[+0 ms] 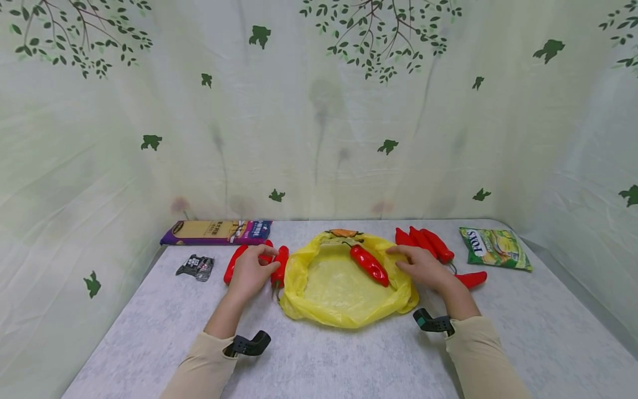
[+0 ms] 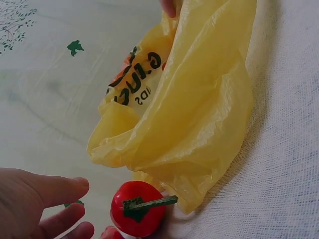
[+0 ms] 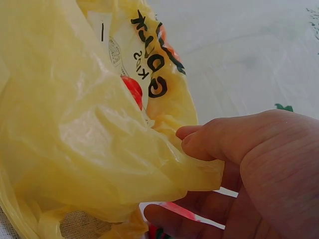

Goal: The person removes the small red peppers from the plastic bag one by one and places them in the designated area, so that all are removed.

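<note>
A yellow plastic bag [image 1: 299, 299] lies with its mouth spread wide on the table, and one red chili pepper [image 1: 368, 265] rests inside it at the right. My right hand [image 1: 423, 267] pinches the bag's right rim; in the right wrist view its thumb [image 3: 199, 144] lies over the plastic. On the other side, my left hand [image 1: 251, 269] hovers over several red peppers, its fingers loosely bent and holding nothing. Close to those fingers, in the left wrist view, a red pepper [image 2: 137, 209] shows its green stem beside the bag.
Several red peppers [image 1: 437, 245] lie right of the bag, and another pepper [image 1: 471, 279] is partly behind the right wrist. A green snack packet [image 1: 495, 248] sits at the far right. At the left are a purple-and-tan package [image 1: 216, 233] and a small black wrapper [image 1: 196, 267].
</note>
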`<state>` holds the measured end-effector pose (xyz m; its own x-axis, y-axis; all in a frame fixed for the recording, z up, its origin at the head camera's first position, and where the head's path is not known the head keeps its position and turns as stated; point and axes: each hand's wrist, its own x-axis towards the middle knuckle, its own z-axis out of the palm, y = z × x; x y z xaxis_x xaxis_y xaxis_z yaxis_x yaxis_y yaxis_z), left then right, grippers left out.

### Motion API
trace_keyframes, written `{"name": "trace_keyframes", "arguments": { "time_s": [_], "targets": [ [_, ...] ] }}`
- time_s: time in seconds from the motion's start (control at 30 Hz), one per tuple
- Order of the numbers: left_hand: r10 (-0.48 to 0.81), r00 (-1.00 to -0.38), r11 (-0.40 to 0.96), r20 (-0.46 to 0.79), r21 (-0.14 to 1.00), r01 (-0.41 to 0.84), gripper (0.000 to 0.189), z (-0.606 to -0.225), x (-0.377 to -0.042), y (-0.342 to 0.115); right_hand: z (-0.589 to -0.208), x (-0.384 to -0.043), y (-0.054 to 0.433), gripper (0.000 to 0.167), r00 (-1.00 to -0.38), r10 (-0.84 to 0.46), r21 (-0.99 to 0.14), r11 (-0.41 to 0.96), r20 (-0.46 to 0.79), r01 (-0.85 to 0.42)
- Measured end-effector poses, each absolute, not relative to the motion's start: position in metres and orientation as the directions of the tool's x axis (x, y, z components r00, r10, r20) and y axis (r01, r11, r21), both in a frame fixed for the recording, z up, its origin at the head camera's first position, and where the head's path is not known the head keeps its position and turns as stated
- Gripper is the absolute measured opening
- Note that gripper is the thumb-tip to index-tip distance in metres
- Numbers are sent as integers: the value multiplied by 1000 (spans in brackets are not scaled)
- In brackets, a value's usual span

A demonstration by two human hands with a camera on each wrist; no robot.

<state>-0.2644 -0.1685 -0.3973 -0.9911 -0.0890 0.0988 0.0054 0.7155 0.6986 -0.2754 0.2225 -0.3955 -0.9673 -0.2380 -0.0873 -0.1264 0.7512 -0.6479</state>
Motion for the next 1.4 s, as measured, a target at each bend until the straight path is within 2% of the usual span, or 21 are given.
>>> {"name": "trace_keyframes", "arguments": {
  "time_s": [0.2, 0.57, 0.73, 1.13, 1.4],
  "targets": [
    [-108, -986, 717, 126, 697, 10, 35, -397, -262, -166, -395, -274, 222, 41, -968, -233, -646, 754, -88, -122],
    [-113, -959, 703, 259, 704, 107, 25, -398, -259, -147, -394, -275, 223, 43, -971, -212, -658, 748, -105, -92],
    [-31, -945, 697, 326, 685, 214, 24, -397, -258, -134, -395, -276, 222, 44, -974, -208, -659, 746, -94, -96],
    [163, -909, 621, 385, 676, 397, 22, -380, -267, -104, -394, -277, 220, 44, -970, -232, -648, 751, -77, -128],
    [384, -863, 591, 328, 631, 503, 29, -373, -277, -85, -393, -277, 219, 43, -966, -249, -648, 747, -72, -145]
  ]
}}
